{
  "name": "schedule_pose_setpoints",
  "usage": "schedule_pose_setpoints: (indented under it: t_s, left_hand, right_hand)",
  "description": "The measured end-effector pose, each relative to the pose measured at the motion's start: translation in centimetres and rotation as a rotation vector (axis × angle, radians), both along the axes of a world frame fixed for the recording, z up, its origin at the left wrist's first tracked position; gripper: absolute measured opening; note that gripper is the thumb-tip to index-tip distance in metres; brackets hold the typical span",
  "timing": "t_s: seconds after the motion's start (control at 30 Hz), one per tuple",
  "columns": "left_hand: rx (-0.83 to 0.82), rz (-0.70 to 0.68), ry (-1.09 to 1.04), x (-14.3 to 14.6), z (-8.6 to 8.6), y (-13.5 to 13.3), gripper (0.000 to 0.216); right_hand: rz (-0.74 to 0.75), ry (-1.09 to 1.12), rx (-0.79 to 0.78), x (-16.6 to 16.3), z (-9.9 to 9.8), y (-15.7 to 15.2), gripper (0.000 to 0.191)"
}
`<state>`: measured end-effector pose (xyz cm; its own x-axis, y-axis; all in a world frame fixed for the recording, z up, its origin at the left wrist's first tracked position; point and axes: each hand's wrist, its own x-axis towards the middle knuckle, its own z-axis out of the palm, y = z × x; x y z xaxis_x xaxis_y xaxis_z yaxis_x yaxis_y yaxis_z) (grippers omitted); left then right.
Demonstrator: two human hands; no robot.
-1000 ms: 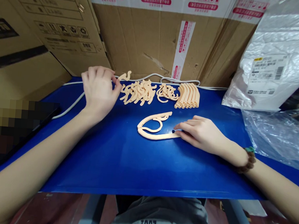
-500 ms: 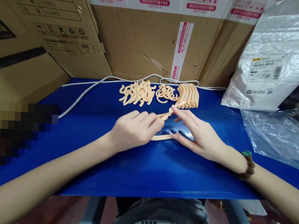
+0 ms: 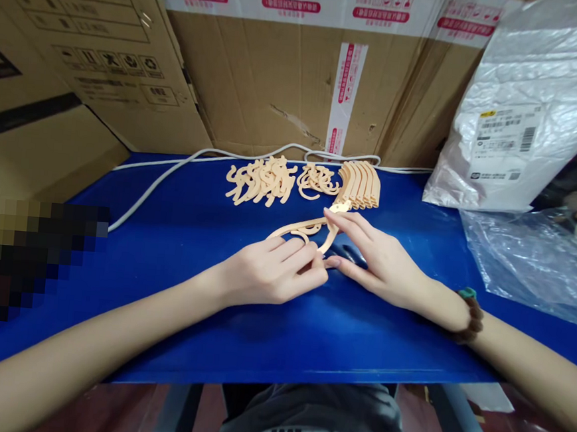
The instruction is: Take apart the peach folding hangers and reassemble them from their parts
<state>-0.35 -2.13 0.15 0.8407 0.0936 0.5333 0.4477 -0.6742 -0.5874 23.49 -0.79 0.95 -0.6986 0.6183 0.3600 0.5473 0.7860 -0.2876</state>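
Observation:
A beige plastic folding hanger lies on the blue table in front of me, its curved arms partly hidden by my hands. The fingers of my left hand are closed on one of its arms, close to the lower bar. My right hand steadies it from the other side, with fingertips at the hinged joint and the thumb by the lower bar. Just beyond are a heap of loose S-shaped beige hooks, a smaller heap of thin curved pieces and a neat row of hanger arms.
Large cardboard boxes wall off the back and left of the blue table. A white cable runs along the rear edge. A white mailing bag and clear plastic film lie at the right.
My left hand has shifted right and nearer to me, from the upper part of the hanger to its lower end. More of the curved arms now shows. My right hand stays nearly in place.

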Motion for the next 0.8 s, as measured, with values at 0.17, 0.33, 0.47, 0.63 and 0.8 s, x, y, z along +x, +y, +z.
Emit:
schedule_pose_setpoints:
  t_s: [0.17,0.33,0.47,0.63,0.8]
  left_hand:
    - [-0.159,-0.093,0.013,0.2,-0.6,-0.2,0.012]
    - [-0.331,-0.161,0.007,0.2,-1.0,0.2,0.034]
    - [-0.508,0.049,-0.149,-0.3,-1.1,1.6,0.037]
    - [-0.941,0.242,-0.279,-1.9,-1.6,4.2,0.045]
    - [-1.07,0.244,-0.295,-2.3,-1.8,4.5,0.047]
  right_hand:
    - [0.012,0.078,-0.005,-0.4,0.3,-0.4,0.039]
    - [-0.141,0.201,-0.033,-0.1,0.3,-0.2,0.012]
    - [-0.199,0.236,0.0,0.8,0.4,0.7,0.012]
    - [-0.221,0.158,0.083,1.3,0.6,1.5,0.018]
    - [-0.221,0.094,0.104,1.3,0.5,1.7,0.019]
